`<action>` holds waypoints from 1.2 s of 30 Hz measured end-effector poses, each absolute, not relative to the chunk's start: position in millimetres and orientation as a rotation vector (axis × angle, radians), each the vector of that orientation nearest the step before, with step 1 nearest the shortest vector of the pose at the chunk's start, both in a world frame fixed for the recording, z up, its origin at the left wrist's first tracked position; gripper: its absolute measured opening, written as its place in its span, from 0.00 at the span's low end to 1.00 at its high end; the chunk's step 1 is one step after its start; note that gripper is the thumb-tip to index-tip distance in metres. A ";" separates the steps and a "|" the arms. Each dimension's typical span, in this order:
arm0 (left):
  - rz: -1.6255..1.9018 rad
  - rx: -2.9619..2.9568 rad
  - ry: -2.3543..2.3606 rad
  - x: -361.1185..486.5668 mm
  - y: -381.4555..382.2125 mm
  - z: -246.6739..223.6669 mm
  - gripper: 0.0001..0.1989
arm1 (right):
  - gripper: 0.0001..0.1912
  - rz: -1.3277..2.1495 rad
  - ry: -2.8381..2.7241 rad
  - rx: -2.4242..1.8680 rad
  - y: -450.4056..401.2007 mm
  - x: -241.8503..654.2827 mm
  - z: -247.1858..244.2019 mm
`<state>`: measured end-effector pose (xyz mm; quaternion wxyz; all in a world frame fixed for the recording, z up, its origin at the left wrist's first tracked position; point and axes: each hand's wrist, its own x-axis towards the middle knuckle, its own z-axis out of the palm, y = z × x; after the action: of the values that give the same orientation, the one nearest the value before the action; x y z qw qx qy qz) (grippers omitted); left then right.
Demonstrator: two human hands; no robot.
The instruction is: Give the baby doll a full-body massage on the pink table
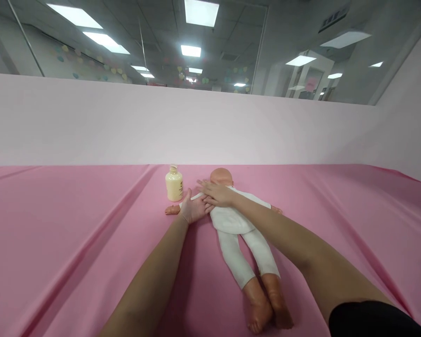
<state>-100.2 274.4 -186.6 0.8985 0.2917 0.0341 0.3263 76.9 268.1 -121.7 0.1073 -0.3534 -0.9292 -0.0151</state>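
Observation:
A baby doll [233, 220] in white clothes lies on a pink cloth [73, 243], head away from me, bare feet toward me. My left hand [192, 209] holds the doll's outstretched arm near its upper part, fingers under and around it. My right hand [215, 193] lies flat, palm down, on the doll's shoulder and upper chest, just below the head. A cream-coloured bottle [174, 184] with a pale cap stands upright just left of the doll's head, close behind my left hand.
The pink cloth has long folds running toward me on the left and right. A pale pink wall [210, 126] rises right behind the doll and bottle. Glass panes above it reflect ceiling lights.

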 end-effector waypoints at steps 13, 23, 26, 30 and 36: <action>0.924 0.350 1.212 -84.6 251.1 -161.7 0.27 | 0.32 0.351 -2.758 -1.103 176.0 134.0 -136.9; 0.523 0.680 0.299 -88.2 265.4 -189.3 0.30 | 0.30 0.085 -2.654 -1.148 232.1 118.9 -154.1; 0.485 0.712 0.214 -89.5 271.4 -196.9 0.32 | 0.29 0.065 -2.537 -1.318 234.1 142.4 -162.0; 0.463 0.775 0.188 -90.3 276.2 -202.5 0.33 | 0.30 0.180 -2.426 -1.470 208.4 168.2 -168.9; 0.450 1.314 0.260 -90.1 271.8 -195.5 0.34 | 0.29 0.304 -2.681 -1.171 156.0 160.3 -156.2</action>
<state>-90.1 271.8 -195.5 0.7606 0.6036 0.1195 0.2069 160.3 156.0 -156.2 0.1001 -0.3961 -0.9069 0.1028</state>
